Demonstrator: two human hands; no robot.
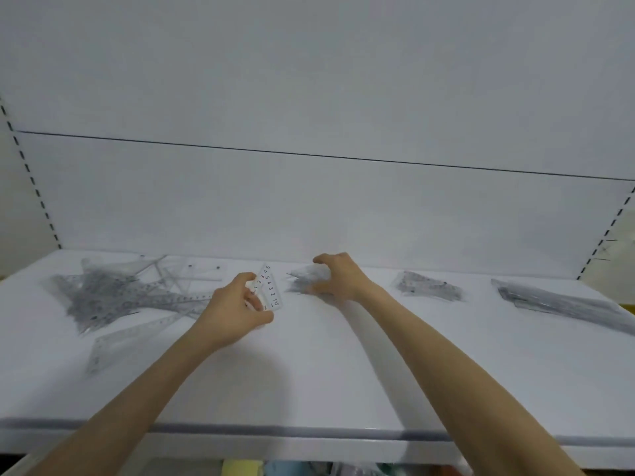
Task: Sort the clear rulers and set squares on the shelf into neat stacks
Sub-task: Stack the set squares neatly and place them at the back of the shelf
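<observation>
1. Plainly, the left hand [237, 304] is grasping a small clear piece [269, 286] in a pinch of thumb and fingers. It is raised off the shelf [326, 372] with its printed numbers showing. Whether it is a short ruler or a set square I cannot tell. Holding it by one end leaves the other end free to be laid down.
2. Just to its right, the right hand [340, 278] is curled round a small stack [302, 281] of clear pieces near the back of the shelf. The thumb is on the far side and the fingers on the near side. That grip probably steadies the stack and keeps its edges lined up.
3. The held piece sits just beside that stack, apparently not touching it, so I judge it is about to be added there.
4. Further left lies the unsorted heap [113, 293], rulers and set squares crossing at all angles. One larger set square [113, 345] lies alone nearer the front edge. Much sorting remains.
5. To the right are a short stack [426, 286] and, near the shelf's end, a long ruler stack [563, 304]. They lie well apart, likely so the kinds stay separate.
</observation>
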